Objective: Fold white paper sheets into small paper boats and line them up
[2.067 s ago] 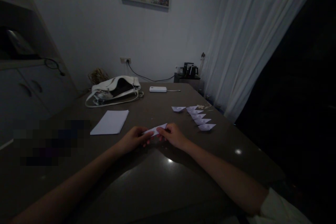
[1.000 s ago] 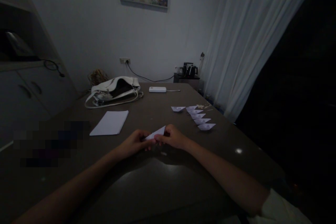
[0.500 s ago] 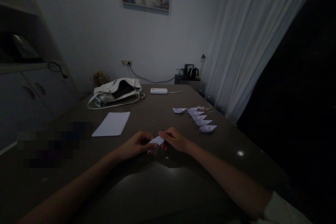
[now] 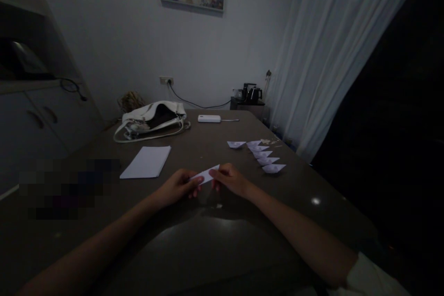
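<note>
Paper (image 4: 206,175), folded into a narrow white strip, is being pinched by both hands, left (image 4: 177,187) and right (image 4: 229,179), above the glossy counter (image 4: 222,245)

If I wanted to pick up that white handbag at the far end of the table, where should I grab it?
Probably by the strap looping out along its near side. The white handbag lies slumped on the table with its mouth open, so the body offers little firm hold. Come from the near side and hook the strap from above.

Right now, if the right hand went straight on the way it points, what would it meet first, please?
Probably the left hand: the right hand points leftward along the folded paper both hold. Depth is unclear.
</note>
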### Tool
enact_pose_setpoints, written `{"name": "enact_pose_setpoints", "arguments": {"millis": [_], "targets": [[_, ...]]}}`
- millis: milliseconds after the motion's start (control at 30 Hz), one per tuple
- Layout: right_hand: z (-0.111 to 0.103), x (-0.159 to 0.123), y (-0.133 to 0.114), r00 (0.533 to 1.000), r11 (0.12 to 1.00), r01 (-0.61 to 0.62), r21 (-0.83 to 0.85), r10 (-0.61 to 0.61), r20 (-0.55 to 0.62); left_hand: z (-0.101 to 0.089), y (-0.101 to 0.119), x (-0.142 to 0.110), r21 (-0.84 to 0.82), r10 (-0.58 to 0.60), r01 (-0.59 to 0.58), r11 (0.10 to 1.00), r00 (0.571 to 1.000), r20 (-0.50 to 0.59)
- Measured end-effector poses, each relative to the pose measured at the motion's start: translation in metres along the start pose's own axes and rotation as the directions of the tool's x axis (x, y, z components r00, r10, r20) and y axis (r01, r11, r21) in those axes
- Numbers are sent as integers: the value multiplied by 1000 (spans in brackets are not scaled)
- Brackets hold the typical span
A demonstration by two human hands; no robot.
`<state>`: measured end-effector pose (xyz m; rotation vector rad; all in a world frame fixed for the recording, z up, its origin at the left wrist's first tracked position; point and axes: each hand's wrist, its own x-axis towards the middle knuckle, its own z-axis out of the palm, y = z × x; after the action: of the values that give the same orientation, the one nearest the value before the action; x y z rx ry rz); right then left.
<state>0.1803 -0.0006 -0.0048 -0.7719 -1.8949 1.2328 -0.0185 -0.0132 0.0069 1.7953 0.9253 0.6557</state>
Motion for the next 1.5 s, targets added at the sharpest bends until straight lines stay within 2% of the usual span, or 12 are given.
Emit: {"name": "enact_pose_setpoints", "arguments": {"millis": [100, 233, 367, 567, 767, 967, 1067, 1200, 1400, 1500], "targets": [[4, -1, -1, 994, 1000, 20, 16, -21, 108, -2, -4, 2, -3, -17, 17, 1000, 1000, -16], [5, -1, -4, 998, 1000, -12, 19, 11, 64, -2, -8, 4, -22, -43, 44, 999, 998, 36], [3, -1, -3, 999, 999, -36, 0, 36, 4, -2, -8, 4, -13, -31, 31, 999, 999, 9], [7, -2, 2, 993, 1000, -23, 14, 22, 118, -3, -6, 3, 36, -28, 27, 999, 999, 30], [6, 0, 5, 999, 997, -50, 51, 49, 21, -4, -9, 4, 17, -16, 15, 1000, 1000, 5], [6, -2, 4, 998, 999, -20, 49, 17, 62, -6, -11, 4, 24, -23, 23, 999, 1000, -7], [6, -1, 3, 998, 998, -45, 43, 44, 39, -4, -9, 3, 1, -35, 35, 999, 999, -1], [6, 0, 2, 997, 997, -71, 43, 70, 27, -3, -7, 3, 11, -24, 24, 1000, 998, -53], [4, 3, 3, 994, 996, -76, 47, 79, -72, -3, -9, 5, 46, 4, -1, 999, 997, -79], [5, 3, 5, 998, 998, -51, 45, 53, -44, -3, -9, 5, 78, 37, -31, 997, 996, -86]]}}
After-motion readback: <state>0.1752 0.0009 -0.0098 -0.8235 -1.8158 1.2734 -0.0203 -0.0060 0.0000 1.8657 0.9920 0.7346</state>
